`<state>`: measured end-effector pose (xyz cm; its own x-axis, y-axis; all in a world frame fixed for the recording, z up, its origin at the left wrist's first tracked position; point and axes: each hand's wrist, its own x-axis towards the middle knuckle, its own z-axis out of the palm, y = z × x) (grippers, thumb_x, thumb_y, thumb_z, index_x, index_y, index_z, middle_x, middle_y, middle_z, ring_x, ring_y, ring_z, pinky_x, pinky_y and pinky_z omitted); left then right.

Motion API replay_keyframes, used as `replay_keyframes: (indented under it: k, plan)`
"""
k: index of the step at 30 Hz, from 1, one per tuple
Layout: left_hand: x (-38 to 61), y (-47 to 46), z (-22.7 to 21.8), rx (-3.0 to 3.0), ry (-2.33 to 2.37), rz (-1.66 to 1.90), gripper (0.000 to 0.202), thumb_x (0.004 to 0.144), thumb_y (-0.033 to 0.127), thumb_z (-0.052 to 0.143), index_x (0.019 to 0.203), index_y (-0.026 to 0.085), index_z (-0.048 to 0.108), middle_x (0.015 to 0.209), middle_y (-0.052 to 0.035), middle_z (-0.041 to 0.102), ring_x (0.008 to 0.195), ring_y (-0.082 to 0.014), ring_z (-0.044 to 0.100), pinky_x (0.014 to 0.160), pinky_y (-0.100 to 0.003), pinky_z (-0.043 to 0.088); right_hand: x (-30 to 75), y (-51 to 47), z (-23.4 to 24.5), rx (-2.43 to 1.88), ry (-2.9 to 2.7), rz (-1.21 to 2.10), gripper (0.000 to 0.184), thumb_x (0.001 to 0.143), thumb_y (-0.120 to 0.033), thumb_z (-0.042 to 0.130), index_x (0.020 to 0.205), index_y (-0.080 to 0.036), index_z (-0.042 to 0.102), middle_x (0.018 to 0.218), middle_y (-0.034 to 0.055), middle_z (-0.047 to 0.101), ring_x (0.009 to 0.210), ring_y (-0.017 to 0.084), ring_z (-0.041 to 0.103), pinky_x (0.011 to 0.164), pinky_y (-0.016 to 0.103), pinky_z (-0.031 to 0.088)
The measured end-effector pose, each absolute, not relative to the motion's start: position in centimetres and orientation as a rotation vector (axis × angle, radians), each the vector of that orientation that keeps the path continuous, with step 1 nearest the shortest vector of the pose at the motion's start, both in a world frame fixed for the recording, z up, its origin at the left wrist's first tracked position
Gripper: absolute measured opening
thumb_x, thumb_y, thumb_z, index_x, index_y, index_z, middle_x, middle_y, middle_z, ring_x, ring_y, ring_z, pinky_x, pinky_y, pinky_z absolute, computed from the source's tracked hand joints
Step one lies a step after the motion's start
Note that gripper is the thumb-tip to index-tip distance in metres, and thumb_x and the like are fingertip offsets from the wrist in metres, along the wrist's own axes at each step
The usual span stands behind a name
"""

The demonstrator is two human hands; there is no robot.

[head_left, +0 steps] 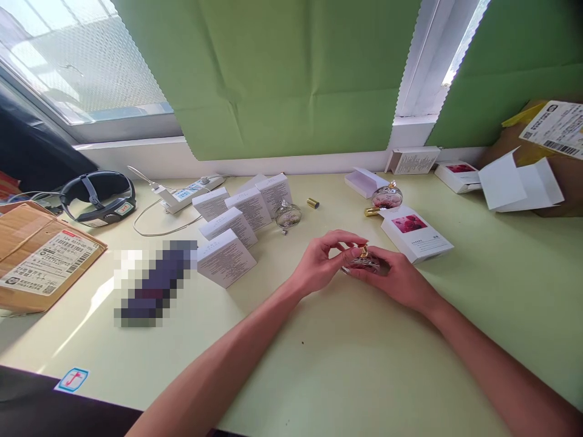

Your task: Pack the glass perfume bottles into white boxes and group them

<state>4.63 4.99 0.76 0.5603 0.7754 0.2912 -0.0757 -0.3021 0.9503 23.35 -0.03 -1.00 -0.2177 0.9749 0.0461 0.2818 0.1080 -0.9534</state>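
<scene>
A clear glass perfume bottle (pixel 368 265) with a gold neck is between my two hands, low over the table. My left hand (pixel 324 260) pinches the gold neck at its top with thumb and fingers. My right hand (pixel 395 274) is closed around the right side of the glass body. Just beyond my right hand lies an open white box (pixel 415 235) with a red flower picture. A second perfume bottle (pixel 388 196) and a gold cap (pixel 372 212) lie by that box. Another glass bottle (pixel 288 215) rests left of centre, with a second gold cap (pixel 313 203) near it.
Several white boxes (pixel 226 260) stand in a group at left. A power strip (pixel 195 191) with a cable, a black headset (pixel 98 197) and a cardboard box (pixel 45 261) are farther left. More flower-print packaging (pixel 458 176) and a brown carton (pixel 555 194) sit at the right back.
</scene>
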Motion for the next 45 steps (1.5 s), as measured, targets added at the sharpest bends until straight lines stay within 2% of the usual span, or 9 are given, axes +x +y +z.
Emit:
replay_keyframes:
  k: [4,10,22,26,29,35,38,42,45]
  plan:
    - [4.7,5.0,0.7,1.676,0.58,0.924,0.021,0.088,0.033,0.066,0.107,0.025,0.074,0.114,-0.0087,0.067,0.105,-0.019,0.061,0.085,-0.031,0.049,23.4,-0.1,-1.0,-1.243,-1.627,1.148,0.031,0.083,-0.046,0.07,0.104,-0.024,0.067,0.091,0.001,0.071,0.083,0.021,0.062,0.072,0.033,0.049]
    - [5.1,4.7,0.5,1.635,0.666,1.066,0.019,0.077,0.03,0.078,0.096,0.025,0.076,0.102,-0.0063,0.067,0.095,-0.0165,0.062,0.079,-0.029,0.05,23.3,-0.1,-1.2,-1.31,-1.653,1.101,0.027,0.083,-0.047,0.068,0.095,-0.023,0.066,0.08,-0.0016,0.065,0.072,0.017,0.056,0.064,0.029,0.044]
    - [5.4,3.5,1.2,1.859,0.752,1.158,0.015,0.083,0.029,0.072,0.097,0.024,0.073,0.099,-0.0033,0.073,0.101,-0.0178,0.064,0.087,-0.032,0.052,23.0,-0.4,-0.7,-1.357,-1.689,1.022,0.023,0.085,-0.044,0.065,0.098,-0.025,0.067,0.089,0.0001,0.069,0.082,0.02,0.063,0.072,0.032,0.049]
    - [5.1,3.5,1.6,1.885,0.714,0.996,0.023,0.093,0.028,0.059,0.115,0.026,0.068,0.11,-0.0033,0.072,0.105,-0.0166,0.064,0.09,-0.031,0.051,23.0,-0.5,-0.7,-1.33,-1.651,1.06,0.03,0.085,-0.044,0.066,0.107,-0.025,0.067,0.097,0.0016,0.071,0.09,0.022,0.065,0.076,0.033,0.051]
    - [5.1,3.7,1.5,1.907,0.627,0.991,0.022,0.094,0.026,0.058,0.113,0.025,0.069,0.116,-0.0056,0.069,0.109,-0.0178,0.063,0.093,-0.032,0.051,23.0,-0.4,-0.7,-1.344,-1.65,1.064,0.025,0.085,-0.042,0.066,0.103,-0.024,0.067,0.093,0.0014,0.071,0.089,0.022,0.066,0.076,0.033,0.051]
    - [5.3,4.1,0.6,1.932,0.635,1.132,0.019,0.088,0.027,0.066,0.105,0.027,0.074,0.104,-0.0057,0.065,0.089,-0.0138,0.063,0.078,-0.028,0.054,23.1,-0.4,-0.6,-1.368,-1.7,1.024,0.021,0.086,-0.043,0.065,0.097,-0.025,0.065,0.091,0.0005,0.07,0.082,0.02,0.064,0.071,0.032,0.05]
    - [5.1,4.2,0.4,1.949,0.637,1.125,0.021,0.09,0.026,0.064,0.108,0.027,0.073,0.108,-0.006,0.067,0.095,-0.0151,0.064,0.082,-0.029,0.054,23.0,-0.4,-0.8,-1.332,-1.663,1.04,0.029,0.085,-0.044,0.066,0.109,-0.027,0.063,0.098,0.0012,0.071,0.085,0.021,0.066,0.074,0.033,0.053]
    - [5.0,4.3,0.3,1.969,0.663,1.139,0.023,0.089,0.028,0.065,0.111,0.026,0.071,0.112,-0.0066,0.067,0.102,-0.0171,0.065,0.089,-0.033,0.053,23.1,-0.3,-1.7,-1.269,-1.56,0.946,0.065,0.081,-0.043,0.073,0.137,-0.036,0.041,0.12,0.0046,0.067,0.105,0.025,0.066,0.087,0.041,0.054]
    - [5.1,4.4,0.2,2.006,0.678,1.14,0.025,0.088,0.029,0.067,0.112,0.026,0.069,0.113,-0.007,0.067,0.103,-0.018,0.064,0.09,-0.034,0.052,23.2,-0.3,-2.3,-1.163,-1.6,0.807,0.066,0.081,-0.039,0.074,0.137,-0.039,0.038,0.124,0.0044,0.064,0.112,0.025,0.063,0.095,0.047,0.051]
